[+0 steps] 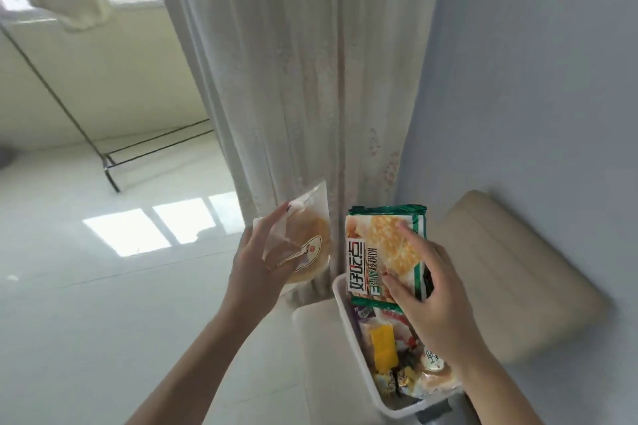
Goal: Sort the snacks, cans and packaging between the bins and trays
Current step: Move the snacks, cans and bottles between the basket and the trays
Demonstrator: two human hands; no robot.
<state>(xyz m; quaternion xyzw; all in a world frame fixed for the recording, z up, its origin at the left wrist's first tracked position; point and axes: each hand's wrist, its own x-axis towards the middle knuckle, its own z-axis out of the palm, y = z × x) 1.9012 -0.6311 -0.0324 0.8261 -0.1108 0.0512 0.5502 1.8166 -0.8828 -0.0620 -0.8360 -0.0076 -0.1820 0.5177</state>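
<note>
Curtain [293, 79] is hanging at twelve o'clock behind both hands, and a beige cushion [518, 269] is lying at three o'clock. At six o'clock a white bin [340, 300] is holding mixed snacks, a yellow packet [383, 345] among them. The left hand [255, 266] is gripping a clear-wrapped round bun [307, 245]. The right hand [435, 293] is clasping a green cracker packet [376, 252] upright above the bin.

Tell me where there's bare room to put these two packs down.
Free: the white surface left of the white bin, the beige cushion between bin and blue wall, and the tiled floor further left. Crowded: the bin itself, packed with snacks beneath the cracker pack.
</note>
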